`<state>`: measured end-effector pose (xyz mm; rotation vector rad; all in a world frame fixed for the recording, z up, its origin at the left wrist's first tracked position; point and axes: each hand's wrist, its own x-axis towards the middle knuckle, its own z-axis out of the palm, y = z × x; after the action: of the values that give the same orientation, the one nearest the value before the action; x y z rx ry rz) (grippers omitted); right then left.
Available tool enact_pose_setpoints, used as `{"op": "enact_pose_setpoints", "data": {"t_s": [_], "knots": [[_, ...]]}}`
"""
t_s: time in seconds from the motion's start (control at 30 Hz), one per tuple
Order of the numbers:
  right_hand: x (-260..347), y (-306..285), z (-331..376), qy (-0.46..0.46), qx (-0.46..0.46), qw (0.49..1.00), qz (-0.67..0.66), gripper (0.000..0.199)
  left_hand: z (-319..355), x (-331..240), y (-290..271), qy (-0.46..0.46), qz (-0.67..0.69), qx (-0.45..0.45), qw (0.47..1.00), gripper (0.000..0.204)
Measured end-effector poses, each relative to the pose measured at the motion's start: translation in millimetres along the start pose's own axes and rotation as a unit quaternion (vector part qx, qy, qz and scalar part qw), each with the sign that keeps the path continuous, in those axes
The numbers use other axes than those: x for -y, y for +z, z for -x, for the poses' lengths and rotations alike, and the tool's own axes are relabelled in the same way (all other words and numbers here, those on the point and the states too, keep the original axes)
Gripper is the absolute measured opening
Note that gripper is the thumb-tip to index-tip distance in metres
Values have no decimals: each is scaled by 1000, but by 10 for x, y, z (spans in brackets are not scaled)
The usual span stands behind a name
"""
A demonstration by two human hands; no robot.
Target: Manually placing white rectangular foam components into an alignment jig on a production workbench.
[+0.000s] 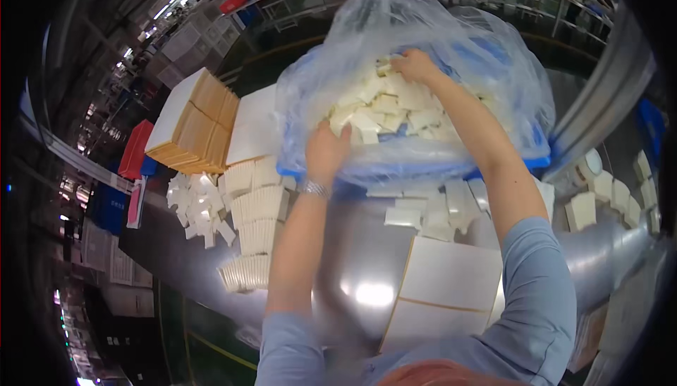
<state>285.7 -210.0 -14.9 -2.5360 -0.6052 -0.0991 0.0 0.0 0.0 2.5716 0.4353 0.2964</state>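
A blue bin (539, 148) lined with a clear plastic bag (395, 12) stands at the far side of the table, with a heap of cream-white plastic pieces (386, 104) inside. My right hand (417, 67) reaches over the heap to its far part, fingers curled against a white piece at its top; the fingertips are partly hidden. At the near left edge of the same heap is my left hand (328, 150), thumb and fingers apart beside the pieces, gripping none that I can see.
Left of the bin stands a tall stack of tan-edged white boards (190, 121). Neat rows of white pieces (257, 217) and a loose pile (201, 210) lie nearer. Flat white boards (451, 273) rest before me on the metal table (352, 245). More pieces (582, 211) stand at right.
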Motion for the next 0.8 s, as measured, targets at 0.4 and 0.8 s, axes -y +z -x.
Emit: {"op": "enact_pose_setpoints", "data": {"t_s": [0.4, 0.8], "knots": [[666, 79, -330, 83, 255, 947, -179, 67, -208, 13, -160, -89, 59, 108, 988, 100], [871, -273, 204, 62, 267, 961, -36, 99, -198, -251, -167, -7, 9, 177, 984, 112]]}}
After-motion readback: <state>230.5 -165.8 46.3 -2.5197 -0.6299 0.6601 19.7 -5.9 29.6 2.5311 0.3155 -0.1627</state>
